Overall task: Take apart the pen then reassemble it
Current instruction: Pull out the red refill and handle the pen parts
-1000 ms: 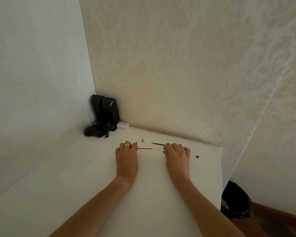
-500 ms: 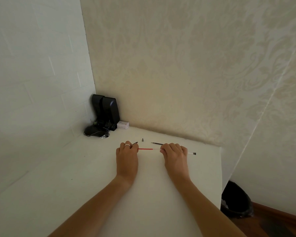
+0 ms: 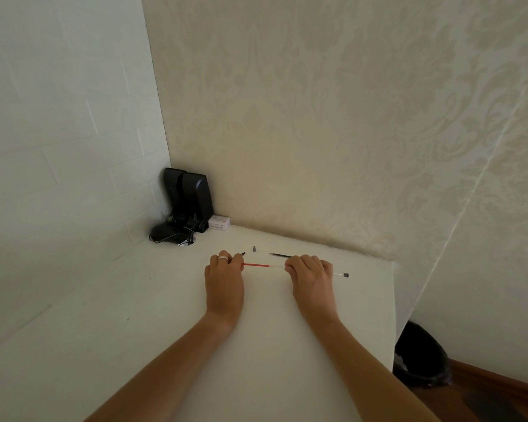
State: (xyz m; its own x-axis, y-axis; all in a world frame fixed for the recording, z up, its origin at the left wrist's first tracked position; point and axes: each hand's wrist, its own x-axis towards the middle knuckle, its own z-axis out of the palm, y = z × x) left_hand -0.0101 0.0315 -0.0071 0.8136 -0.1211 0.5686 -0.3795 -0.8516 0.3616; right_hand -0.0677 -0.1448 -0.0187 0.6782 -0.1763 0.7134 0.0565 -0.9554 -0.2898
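A thin pen barrel (image 3: 258, 265), red at its left half and clear toward the right, lies across the white table (image 3: 165, 315). My left hand (image 3: 224, 284) pinches its left end; a small dark piece pokes out past those fingers. My right hand (image 3: 313, 278) grips the clear part, whose right end (image 3: 340, 274) with a small black cap sticks out past my knuckles. A small grey cone tip (image 3: 254, 248) and a thin black refill (image 3: 279, 255) lie loose just beyond the hands.
Black speakers (image 3: 189, 202) with a tangle of cables and a small white box (image 3: 219, 222) stand in the far left corner against the walls. The table's right edge runs close to my right hand; a black bin (image 3: 421, 354) stands on the floor below.
The small black cap lay alone to the right a second ago; now it sits on the clear end that sticks out past my right hand. Both hands have stayed nearly in place.
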